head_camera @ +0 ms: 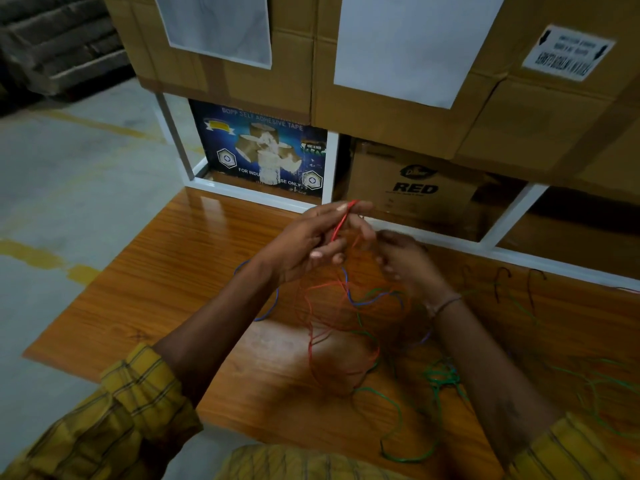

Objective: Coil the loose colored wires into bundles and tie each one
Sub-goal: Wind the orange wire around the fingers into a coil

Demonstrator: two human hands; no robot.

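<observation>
My left hand (311, 242) is raised over the wooden table (180, 282), fingers pointing away, with red wire (341, 221) looped over them. Close to its right, my right hand (403, 259) pinches the same red wire, which trails down in loose loops (313, 327) to the table. A blue wire (272, 304) curves under my left wrist and crosses the red tangle. Green wire lies loose near the front edge (398, 420), and a small green bundle (443, 375) sits beside my right forearm. More green wire (602, 386) spreads at the far right.
A white shelf frame (259, 195) stands right behind the table, holding a blue tape box (263, 150) and a brown carton marked RED (415, 185). Large cartons (398, 109) are stacked above. Grey floor with yellow lines (69, 188) lies to the left.
</observation>
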